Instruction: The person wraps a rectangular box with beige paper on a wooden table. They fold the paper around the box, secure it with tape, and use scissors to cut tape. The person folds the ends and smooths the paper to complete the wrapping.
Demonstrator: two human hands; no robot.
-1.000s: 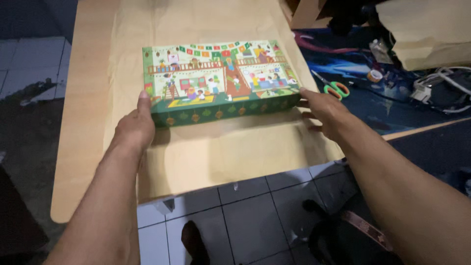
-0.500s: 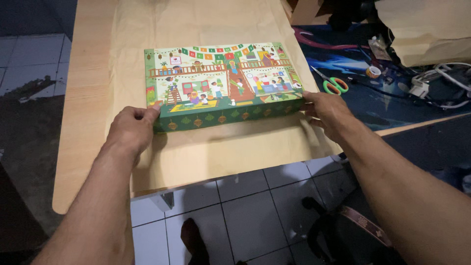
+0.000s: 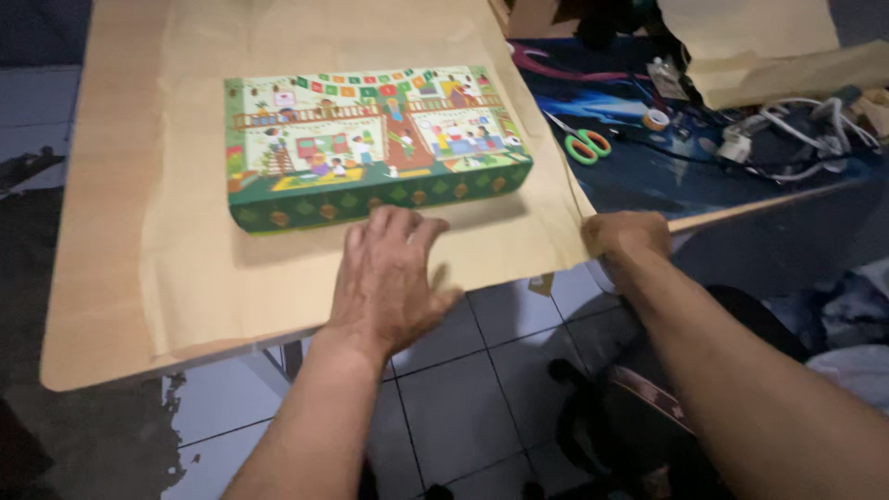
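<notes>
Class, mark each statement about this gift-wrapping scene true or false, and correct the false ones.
1. The box lies on brown paper. True.
2. The left hand rests flat on the paper in front of the box. True.
3. The right hand holds the scissors. False: it grips the paper's near right corner; the scissors lie untouched on the dark mat.
4. The box is already wrapped. False: its picture lid is fully bare.
5. A tape roll lies past the scissors. True.

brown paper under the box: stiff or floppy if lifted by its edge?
Probably floppy: the paper is a thin, creased sheet that overhangs the table edge. The box likely pins it. It may slide where the left hand presses.
</notes>
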